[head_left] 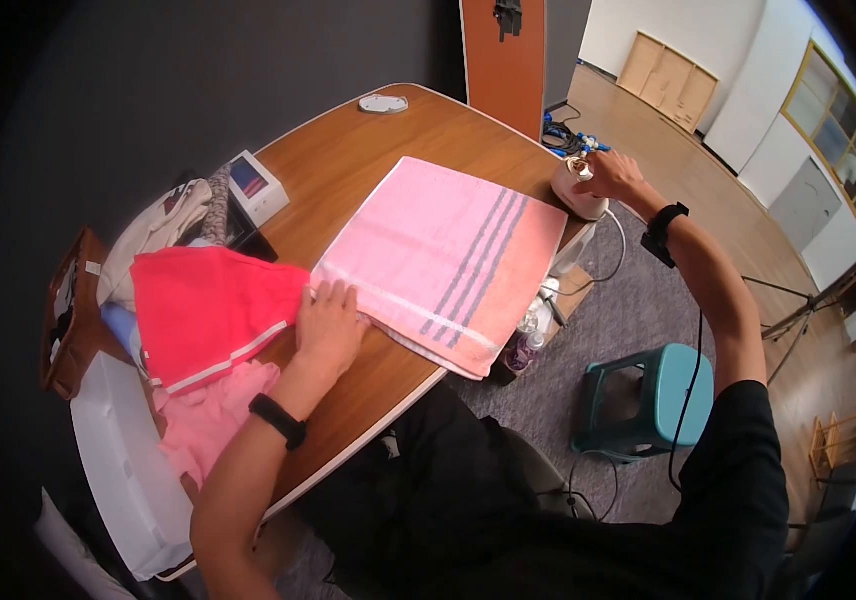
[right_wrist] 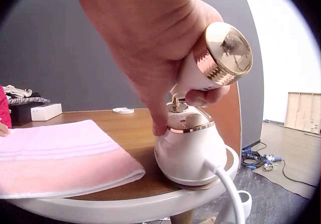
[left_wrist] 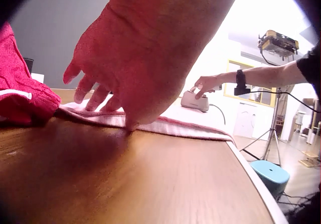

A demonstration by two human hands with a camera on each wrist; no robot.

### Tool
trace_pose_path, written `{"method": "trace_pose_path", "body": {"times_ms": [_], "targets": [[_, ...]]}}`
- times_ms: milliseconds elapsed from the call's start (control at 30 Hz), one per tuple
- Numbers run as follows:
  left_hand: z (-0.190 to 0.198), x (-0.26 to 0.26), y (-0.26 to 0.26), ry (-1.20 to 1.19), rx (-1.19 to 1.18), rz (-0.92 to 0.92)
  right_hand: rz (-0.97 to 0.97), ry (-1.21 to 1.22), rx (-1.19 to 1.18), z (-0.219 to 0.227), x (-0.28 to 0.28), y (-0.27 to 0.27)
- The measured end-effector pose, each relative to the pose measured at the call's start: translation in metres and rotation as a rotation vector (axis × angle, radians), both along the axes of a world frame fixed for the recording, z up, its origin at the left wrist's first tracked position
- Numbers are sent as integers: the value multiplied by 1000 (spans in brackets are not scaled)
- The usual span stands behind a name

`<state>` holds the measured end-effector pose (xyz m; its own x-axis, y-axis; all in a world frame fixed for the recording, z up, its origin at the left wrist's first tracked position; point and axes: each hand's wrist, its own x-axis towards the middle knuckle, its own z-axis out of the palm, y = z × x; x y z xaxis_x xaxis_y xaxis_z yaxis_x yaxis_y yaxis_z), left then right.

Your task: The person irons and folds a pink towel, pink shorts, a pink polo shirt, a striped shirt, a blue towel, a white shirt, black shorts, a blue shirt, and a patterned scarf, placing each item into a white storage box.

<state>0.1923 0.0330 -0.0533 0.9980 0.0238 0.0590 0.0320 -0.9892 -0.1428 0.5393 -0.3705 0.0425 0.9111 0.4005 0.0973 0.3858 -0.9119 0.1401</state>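
A folded pink towel [head_left: 418, 235] with grey stripes and an orange-pink end lies flat on the wooden table [head_left: 338, 150]. My left hand [head_left: 331, 330] rests on its near left corner, fingers extended, beside a bright red cloth [head_left: 213, 310]. In the left wrist view the towel's layered edge [left_wrist: 185, 127] runs under that hand. At the table's right end, my right hand [right_wrist: 145, 48] grips the handle of a small white-and-gold corded steam iron [right_wrist: 188, 156]. The iron stands on the tabletop at the rim, just past the towel's far right corner. My palm hides part of the handle.
Left of the towel are a pink garment [head_left: 213, 415], a white bin [head_left: 123, 450], a brown bag [head_left: 68, 320] and a white box [head_left: 253, 190]. A white gadget [head_left: 383, 104] lies at the far edge. Below right stand bottles [head_left: 525, 350] and a teal stool [head_left: 683, 390]. The iron's cord [head_left: 620, 250] hangs off the edge.
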Motion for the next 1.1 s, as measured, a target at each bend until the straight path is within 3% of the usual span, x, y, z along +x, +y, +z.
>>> {"method": "trace_pose_path", "body": {"times_ms": [133, 233, 300, 333, 400, 533, 600, 733, 967, 1100], "targets": [[1, 0, -15, -105, 174, -82, 27, -140, 67, 6, -18, -2], [0, -18, -61, -230, -67, -343, 104, -74, 145, 19, -44, 9], [15, -28, -98, -90, -203, -411, 218, -52, 151, 18, -63, 21], [24, -29, -112, 20, -175, -425, 279, -41, 155, 17, -73, 30], [17, -23, -130, 0, 82, -468, 340, 12, 137, 11, -91, 46], [-27, 3, -141, -197, 166, -364, 402, 42, 134, 6, -110, 68], [-41, 9, -144, -242, 110, -351, 387, 41, 112, 6, -104, 70], [-29, 1, -140, -170, 50, -421, 302, 83, 45, 14, -67, 57], [-31, -13, -125, -202, -148, -501, 102, -85, 0, 8, 9, 40], [-27, -30, -118, -176, -202, -549, 49, 11, -52, 10, 30, 41]]}}
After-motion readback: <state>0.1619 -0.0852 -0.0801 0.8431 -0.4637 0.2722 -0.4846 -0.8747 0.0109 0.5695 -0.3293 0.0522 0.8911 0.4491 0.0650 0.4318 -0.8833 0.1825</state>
